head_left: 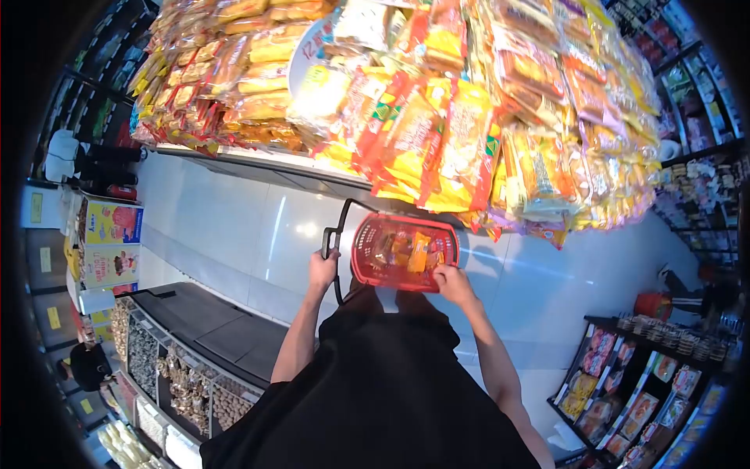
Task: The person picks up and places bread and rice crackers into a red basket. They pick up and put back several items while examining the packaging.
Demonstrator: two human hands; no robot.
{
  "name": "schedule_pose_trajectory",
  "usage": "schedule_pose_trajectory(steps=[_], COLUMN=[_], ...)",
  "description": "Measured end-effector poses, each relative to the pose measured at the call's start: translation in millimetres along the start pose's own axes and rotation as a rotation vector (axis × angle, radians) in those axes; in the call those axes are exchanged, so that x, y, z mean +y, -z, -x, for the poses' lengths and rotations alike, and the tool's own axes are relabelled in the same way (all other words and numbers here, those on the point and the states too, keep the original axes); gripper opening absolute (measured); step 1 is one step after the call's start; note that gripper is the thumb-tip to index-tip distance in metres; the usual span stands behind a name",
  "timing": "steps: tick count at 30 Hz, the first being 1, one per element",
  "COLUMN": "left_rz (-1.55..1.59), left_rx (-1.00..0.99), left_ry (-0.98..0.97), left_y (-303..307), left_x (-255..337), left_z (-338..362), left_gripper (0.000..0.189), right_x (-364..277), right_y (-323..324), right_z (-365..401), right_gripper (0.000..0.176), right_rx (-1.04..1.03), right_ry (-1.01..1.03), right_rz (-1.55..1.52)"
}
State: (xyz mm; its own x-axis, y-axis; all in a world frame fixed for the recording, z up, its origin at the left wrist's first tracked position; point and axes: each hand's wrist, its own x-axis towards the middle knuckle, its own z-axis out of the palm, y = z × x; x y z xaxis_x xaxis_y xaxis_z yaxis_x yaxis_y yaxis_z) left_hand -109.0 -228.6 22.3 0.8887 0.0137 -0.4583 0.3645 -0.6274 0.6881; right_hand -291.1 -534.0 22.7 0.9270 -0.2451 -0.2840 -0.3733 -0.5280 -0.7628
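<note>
A red plastic shopping basket (363, 270) hangs in front of my body, above the pale floor. My left hand (323, 268) is wrapped round its black handle (344, 211), which is swung out to the left side. At the basket's right front rim, my right hand (453, 281) is closed, fingers pinched at the edge. Inside the basket lie a few packaged snacks, among them an orange packet (419, 252). Whatever the right fingers cover at the rim is hidden.
Ahead, a display heaped with bagged snacks (469, 148) reaches out over its edge. Bins of dried goods (187, 383) stand at the lower left, and a shelf of packets (625, 391) at the lower right. A person in dark trousers (101, 164) stands at the far left.
</note>
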Motion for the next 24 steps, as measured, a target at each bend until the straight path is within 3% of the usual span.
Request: schedule_pose_trajectory(steps=[4, 5, 9, 14, 15, 18, 22, 24], left_rz=[-0.002, -0.019, 0.008, -0.013, -0.025, -0.027, -0.029, -0.043], left_rx=[0.048, 0.045, 0.026, -0.031, -0.026, -0.063, -0.079, -0.065], left_ry=[-0.091, -0.088, -0.094, -0.05, -0.055, -0.066, -0.041, -0.074], left_y=[13, 18, 27, 32, 27, 23, 27, 28], left_x=[-23, -19, -18, -9, -9, -7, 1, 5], left_z=[-25, -25, -26, -24, -29, -28, -33, -36], left_gripper=[0.029, 0.029, 0.03, 0.028, 0.028, 0.029, 0.03, 0.03], right_x=[-156, -187, -269, -297, -291, -275, -262, -263], right_y=[66, 80, 122, 136, 135, 136, 147, 155], right_z=[-3, -4, -16, -48, -53, -49, -53, -60], right_gripper=[0.011, 0.011, 0.012, 0.052, 0.052, 0.052, 0.05, 0.052], right_rx=[-0.052, -0.051, 0.327, 0.492, 0.505, 0.519, 0.451, 0.472], right_ry=[0.418, 0.417, 0.631, 0.584, 0.595, 0.682, 0.719, 0.89], right_rz=[0.032, 0.051, 0.256, 0.607, 0.622, 1.118, 1.164, 1.132])
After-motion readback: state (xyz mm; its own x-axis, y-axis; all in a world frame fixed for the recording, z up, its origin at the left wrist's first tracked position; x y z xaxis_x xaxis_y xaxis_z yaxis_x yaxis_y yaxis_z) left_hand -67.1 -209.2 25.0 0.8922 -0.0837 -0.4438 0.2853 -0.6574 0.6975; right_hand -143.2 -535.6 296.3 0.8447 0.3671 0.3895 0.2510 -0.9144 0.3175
